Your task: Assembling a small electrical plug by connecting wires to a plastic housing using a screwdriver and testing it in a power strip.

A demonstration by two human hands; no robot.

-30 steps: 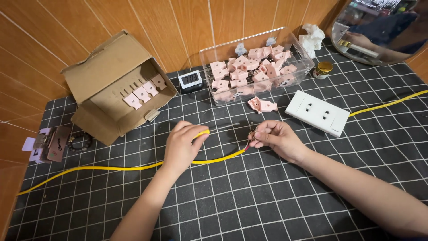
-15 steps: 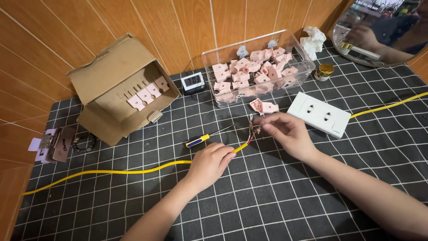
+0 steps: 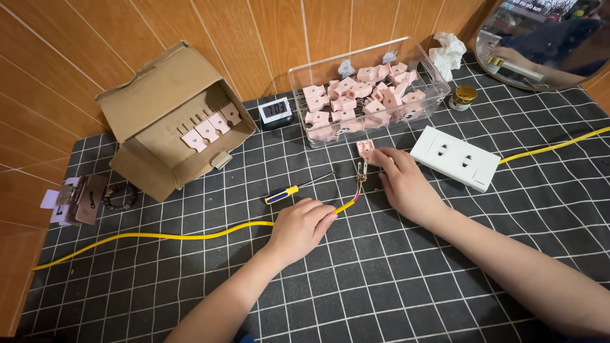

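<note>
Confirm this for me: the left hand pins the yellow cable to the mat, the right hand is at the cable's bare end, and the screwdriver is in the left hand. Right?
Not quite. The screwdriver is in neither hand: it lies on the mat just beyond the left hand. The rest holds: the left hand presses on the yellow cable and the right hand is at its bare end. The head view shows it.

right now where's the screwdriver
Head view, mat centre: the screwdriver lies loose just above the left hand, left of the right hand.
</note>
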